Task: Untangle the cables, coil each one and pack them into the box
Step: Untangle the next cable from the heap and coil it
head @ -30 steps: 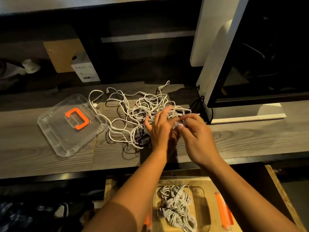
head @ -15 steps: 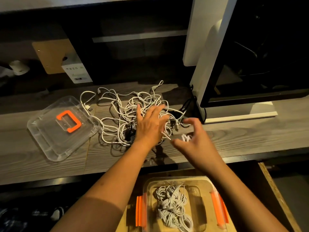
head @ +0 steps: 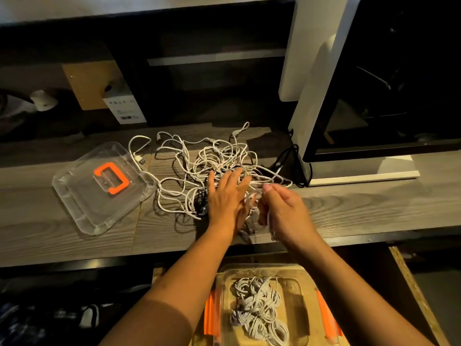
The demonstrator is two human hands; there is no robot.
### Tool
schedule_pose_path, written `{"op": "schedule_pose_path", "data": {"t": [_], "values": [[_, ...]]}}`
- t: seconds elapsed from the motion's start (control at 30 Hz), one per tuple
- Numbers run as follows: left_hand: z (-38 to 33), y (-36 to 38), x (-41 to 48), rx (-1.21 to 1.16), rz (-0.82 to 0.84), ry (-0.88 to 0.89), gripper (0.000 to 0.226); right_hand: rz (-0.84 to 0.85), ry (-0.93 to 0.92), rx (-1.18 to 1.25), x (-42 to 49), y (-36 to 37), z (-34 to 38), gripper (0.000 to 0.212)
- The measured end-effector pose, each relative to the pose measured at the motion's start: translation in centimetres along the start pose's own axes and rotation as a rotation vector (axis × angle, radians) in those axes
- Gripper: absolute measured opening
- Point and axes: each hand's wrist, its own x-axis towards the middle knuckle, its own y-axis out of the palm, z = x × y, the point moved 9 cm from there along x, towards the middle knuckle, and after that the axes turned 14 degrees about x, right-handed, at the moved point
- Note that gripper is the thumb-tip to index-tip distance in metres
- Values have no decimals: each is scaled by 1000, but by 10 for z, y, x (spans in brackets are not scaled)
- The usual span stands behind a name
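Under my left grip (head: 228, 196), flat and straight-fingered, sits the cable tangle (head: 199, 166) on the desk (head: 374, 208). The right grip (head: 284, 211) just beside it curls round one white strand (head: 270, 226). Risk, I judge: pulling cinches knots or drags the black cable (head: 287, 156) beyond. The strand's path under both grips is hidden and blurred. The box (head: 294, 278) below them is partly cut off.

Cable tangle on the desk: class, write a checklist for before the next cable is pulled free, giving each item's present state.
1. Left hand flat on the tangle, pinning it: ok.
2. Right hand holding a single strand: cannot tell, curled fingers hide it.
3. Box open, with room beside the coils: ok.
4. Lid clear of the tangle: not ok, a strand crosses its corner.
5. Black cable apart from the tangle: cannot tell.
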Motion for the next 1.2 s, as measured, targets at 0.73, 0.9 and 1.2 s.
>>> {"op": "schedule_pose_path", "data": {"t": [0.73,0.9,1.2], "values": [[3,-40,-18,-333,292,130,40,15,2,-756,-5,-76,13,40],[-36,-39,-50,-698,564,270,47,146,43,-1306,-14,-64,-4,25],[-54,-44,-76,-912,698,96,15,189,20,-1645,-23,-59,-13,25]]}}
